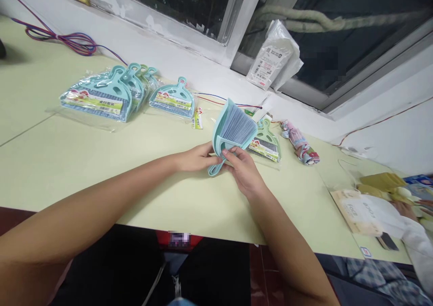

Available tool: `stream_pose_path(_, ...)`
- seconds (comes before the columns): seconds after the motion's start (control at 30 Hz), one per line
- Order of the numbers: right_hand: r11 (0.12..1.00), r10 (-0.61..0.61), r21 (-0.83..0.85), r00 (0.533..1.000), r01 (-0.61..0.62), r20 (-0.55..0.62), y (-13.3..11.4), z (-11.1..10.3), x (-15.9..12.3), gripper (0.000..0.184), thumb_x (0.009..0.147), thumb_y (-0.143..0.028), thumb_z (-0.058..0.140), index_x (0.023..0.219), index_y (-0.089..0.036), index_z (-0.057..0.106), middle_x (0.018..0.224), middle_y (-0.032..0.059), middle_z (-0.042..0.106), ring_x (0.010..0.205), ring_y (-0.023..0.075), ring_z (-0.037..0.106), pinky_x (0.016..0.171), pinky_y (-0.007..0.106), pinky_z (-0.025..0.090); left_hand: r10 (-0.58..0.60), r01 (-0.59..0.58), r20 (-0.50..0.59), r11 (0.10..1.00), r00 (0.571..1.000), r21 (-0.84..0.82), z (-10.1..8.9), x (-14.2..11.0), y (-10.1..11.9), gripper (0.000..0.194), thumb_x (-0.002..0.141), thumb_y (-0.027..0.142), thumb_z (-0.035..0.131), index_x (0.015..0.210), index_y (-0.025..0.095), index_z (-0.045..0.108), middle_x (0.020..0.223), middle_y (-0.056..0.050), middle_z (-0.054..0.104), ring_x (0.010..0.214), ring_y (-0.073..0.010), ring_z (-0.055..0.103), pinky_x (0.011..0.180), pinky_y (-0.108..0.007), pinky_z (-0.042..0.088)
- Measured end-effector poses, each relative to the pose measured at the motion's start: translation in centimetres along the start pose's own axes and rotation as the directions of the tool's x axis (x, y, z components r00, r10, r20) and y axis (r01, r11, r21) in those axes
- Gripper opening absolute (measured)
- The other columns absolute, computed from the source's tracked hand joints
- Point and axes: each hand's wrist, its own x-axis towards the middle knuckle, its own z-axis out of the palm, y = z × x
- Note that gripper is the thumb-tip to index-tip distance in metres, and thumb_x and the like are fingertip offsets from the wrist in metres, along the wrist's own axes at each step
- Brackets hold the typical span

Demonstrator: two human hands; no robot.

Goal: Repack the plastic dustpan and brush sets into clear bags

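Both hands hold a light-blue dustpan [216,130] with a small brush [239,124] lying against it, grey-blue bristles upward, tilted above the table. From the left, my left hand [196,158] is closed around the lower part by the handle; some of its fingers are hidden behind. My right hand [246,170] pinches the brush's base, thumb in front and fingers behind. Just right of the pair lies a wrapped green dustpan set [267,139]. Left of the hands sit a wrapped blue dustpan set [173,97] and a stack of wrapped dustpan sets [98,96].
A small printed label [197,118] lies on the pale table [135,143]. Coiled red-blue wire [72,42] lies at the back left. A floral cloth bundle [301,143] is on the right, near a co-worker's sleeve [414,238], a tissue pack [356,213] and a phone [387,241].
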Motion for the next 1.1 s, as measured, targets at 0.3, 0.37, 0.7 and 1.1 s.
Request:
stream_pose_path(0.3,0.993,0.026,0.111,1.0,-0.026,0.003,0.2,-0.2,0.5,0.039,0.068,-0.046,0.089,0.081,-0.021,0.062,0.081,-0.0012,0.07,0.072,0.0137,0.065,0.071,0.029,0.055,-0.049,0.049,-0.028,0.998,0.998,-0.027,1.0,-0.1,1.1,0.044,0.102,0.059,0.048,0.126,0.021,0.05,0.104,-0.009,0.06,0.095,-0.0209,0.06,0.081,-0.038,0.053)
stream_pose_path(0.37,0.994,0.006,0.113,1.0,-0.008,0.02,0.2,-0.1,0.4,0.04,0.07,-0.048,0.088,0.081,-0.022,0.059,0.078,-0.0016,0.068,0.068,0.0146,0.064,0.068,0.031,0.056,-0.063,0.059,-0.035,0.993,0.997,-0.102,1.6,0.0,0.9,0.045,0.101,0.062,0.046,0.122,0.022,0.049,0.096,-0.006,0.056,0.089,-0.0201,0.06,0.077,-0.038,0.054)
stream_pose_path(0.7,0.987,-0.047,0.153,0.999,0.049,-0.016,-0.3,-0.1,-0.5,0.041,0.074,-0.048,0.086,0.078,-0.023,0.054,0.093,0.001,0.07,0.093,0.0195,0.067,0.074,0.033,0.057,-0.112,0.074,-0.211,0.981,0.971,-0.18,-0.2,0.2,0.8,0.044,0.096,0.068,0.052,0.101,0.024,0.051,0.084,0.0,0.061,0.068,-0.0154,0.062,0.069,-0.034,0.05)
stream_pose_path(1.1,0.989,-0.113,-0.116,0.978,0.093,-0.178,-0.5,-1.2,1.1,0.036,0.065,-0.039,0.08,0.077,-0.023,0.05,0.082,-0.0032,0.06,0.075,0.0152,0.057,0.069,0.032,0.055,-0.108,0.019,-0.636,0.989,0.764,-0.145,-3.7,0.7,0.4,0.037,0.097,0.058,0.058,0.097,0.022,0.049,0.075,0.0,0.063,0.053,-0.0111,0.055,0.046,-0.024,0.04)
